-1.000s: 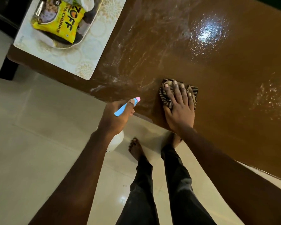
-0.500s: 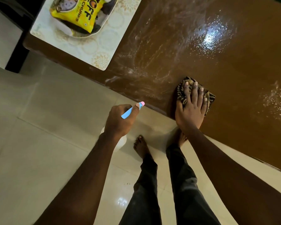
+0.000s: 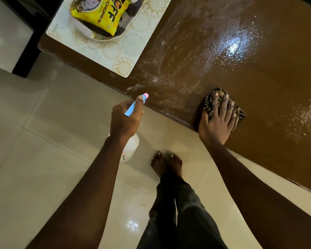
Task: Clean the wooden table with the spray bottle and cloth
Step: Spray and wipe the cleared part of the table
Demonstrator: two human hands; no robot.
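Note:
The brown wooden table (image 3: 269, 72) fills the upper right, its top wet and streaked with spray. My right hand (image 3: 218, 121) lies flat on a striped brown cloth (image 3: 239, 112) and presses it onto the table near the front edge. My left hand (image 3: 125, 119) grips a spray bottle (image 3: 131, 148) beside the table edge, over the floor. The bottle's white body hangs below my hand, and its blue trigger with a pink nozzle points toward the table.
A pale patterned placemat (image 3: 120, 51) lies on the table's far left end, bearing a tray (image 3: 97, 37) with a yellow snack packet (image 3: 99, 17). My bare feet (image 3: 166, 163) stand on the glossy cream tile floor (image 3: 43, 141). A dark frame (image 3: 25, 56) stands at the upper left.
My right hand has slid the cloth to the right along the table's front edge. My left hand with the bottle has stayed beside the edge. My feet have come together.

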